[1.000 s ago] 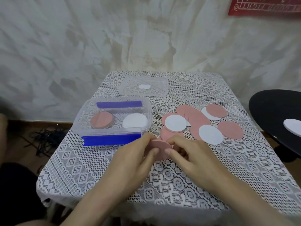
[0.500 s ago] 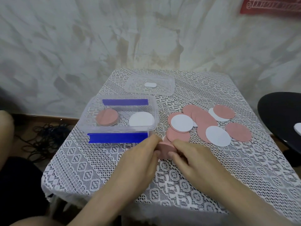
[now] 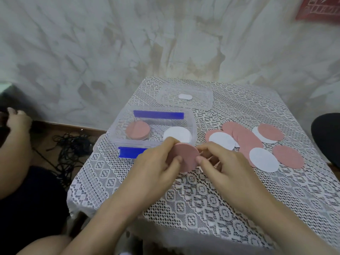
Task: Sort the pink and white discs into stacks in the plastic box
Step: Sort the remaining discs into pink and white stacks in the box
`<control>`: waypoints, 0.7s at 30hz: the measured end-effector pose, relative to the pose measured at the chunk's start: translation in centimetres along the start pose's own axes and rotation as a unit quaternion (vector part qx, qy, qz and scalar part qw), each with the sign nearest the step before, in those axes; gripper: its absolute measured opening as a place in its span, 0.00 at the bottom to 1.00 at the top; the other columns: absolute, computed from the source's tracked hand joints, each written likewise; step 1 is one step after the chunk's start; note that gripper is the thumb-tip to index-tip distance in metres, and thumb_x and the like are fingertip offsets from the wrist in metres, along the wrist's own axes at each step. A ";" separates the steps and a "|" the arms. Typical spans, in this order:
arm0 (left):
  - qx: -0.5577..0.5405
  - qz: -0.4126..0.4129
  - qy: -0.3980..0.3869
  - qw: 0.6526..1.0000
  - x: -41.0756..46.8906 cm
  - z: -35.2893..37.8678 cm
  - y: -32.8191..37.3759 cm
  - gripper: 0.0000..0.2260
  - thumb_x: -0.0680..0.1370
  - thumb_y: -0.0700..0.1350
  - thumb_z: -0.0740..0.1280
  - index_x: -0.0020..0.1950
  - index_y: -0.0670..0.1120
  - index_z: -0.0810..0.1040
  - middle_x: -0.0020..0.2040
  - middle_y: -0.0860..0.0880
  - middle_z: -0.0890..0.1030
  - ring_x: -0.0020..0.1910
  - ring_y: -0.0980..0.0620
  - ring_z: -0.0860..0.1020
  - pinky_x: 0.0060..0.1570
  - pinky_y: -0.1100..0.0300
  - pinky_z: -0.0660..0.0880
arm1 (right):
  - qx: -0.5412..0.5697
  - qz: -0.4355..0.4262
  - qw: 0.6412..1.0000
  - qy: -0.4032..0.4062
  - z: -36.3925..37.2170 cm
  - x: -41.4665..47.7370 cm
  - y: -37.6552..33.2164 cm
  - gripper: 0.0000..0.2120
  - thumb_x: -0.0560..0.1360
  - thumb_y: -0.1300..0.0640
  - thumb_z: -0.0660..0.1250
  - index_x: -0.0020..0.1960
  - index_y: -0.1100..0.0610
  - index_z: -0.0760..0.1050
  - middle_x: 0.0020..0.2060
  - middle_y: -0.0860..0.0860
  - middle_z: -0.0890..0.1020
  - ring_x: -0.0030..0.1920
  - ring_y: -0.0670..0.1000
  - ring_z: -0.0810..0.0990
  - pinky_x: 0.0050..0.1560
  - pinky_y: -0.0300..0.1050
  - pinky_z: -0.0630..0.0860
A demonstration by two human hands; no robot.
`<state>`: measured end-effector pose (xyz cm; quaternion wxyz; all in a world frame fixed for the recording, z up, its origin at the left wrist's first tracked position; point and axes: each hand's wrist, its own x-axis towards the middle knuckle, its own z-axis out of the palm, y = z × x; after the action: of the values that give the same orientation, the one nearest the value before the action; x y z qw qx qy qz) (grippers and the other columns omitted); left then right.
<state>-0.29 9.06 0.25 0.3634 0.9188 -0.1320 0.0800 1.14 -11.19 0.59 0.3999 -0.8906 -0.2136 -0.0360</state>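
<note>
Now: your left hand (image 3: 156, 168) and right hand (image 3: 226, 166) both pinch one pink disc (image 3: 185, 157) by its edges, fingers curled, disc tilted up just in front of plastic box (image 3: 117, 134). Box holds pink stack (image 3: 137, 130) at left, white stack (image 3: 177, 134) at right. Loose discs (image 3: 246, 142) overlap on lace tablecloth (image 3: 193, 196), right of box. Lid (image 3: 204, 105) behind box.

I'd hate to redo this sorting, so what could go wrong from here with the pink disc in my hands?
The round pink disc, pinched between left hand and right hand, is closest to the white disc stack in the clear plastic box, so it might land there, not on the pink disc stack farther left.
</note>
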 end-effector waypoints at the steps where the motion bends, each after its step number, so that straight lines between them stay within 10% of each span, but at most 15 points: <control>1: -0.006 -0.003 0.010 1.000 0.1 -0.5 -0.1 0.04 0.80 0.51 0.63 0.54 0.58 0.71 0.33 0.66 0.76 0.31 0.57 0.73 0.30 0.59 0.64 | 0.008 0.003 1.000 0.002 0.1 0.5 -0.4 0.08 0.81 0.50 0.66 0.57 0.40 0.77 0.42 0.34 0.81 0.42 0.38 0.80 0.39 0.31 0.71; 14: -0.026 -0.087 0.094 0.991 1.9 -7.1 -4.2 0.05 0.79 0.50 0.65 0.54 0.59 0.76 0.33 0.67 0.74 0.30 0.60 0.71 0.30 0.63 0.59 | 0.045 -0.005 0.998 -0.043 3.2 8.9 -5.3 0.08 0.81 0.52 0.66 0.54 0.38 0.75 0.42 0.43 0.82 0.31 0.46 0.75 0.38 0.52 0.75; 21: 0.047 -0.150 0.159 0.975 2.3 -9.2 -6.9 0.12 0.78 0.57 0.68 0.61 0.62 0.77 0.53 0.64 0.78 0.39 0.65 0.73 0.38 0.69 0.65 | 0.050 0.024 0.995 -0.077 4.5 13.7 -5.2 0.05 0.80 0.53 0.67 0.51 0.43 0.76 0.39 0.45 0.84 0.33 0.43 0.76 0.41 0.49 0.75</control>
<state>3.51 19.74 3.01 0.3440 0.9197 0.0705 0.1754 10.91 -0.01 4.36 0.4268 -0.8746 -0.2236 0.0533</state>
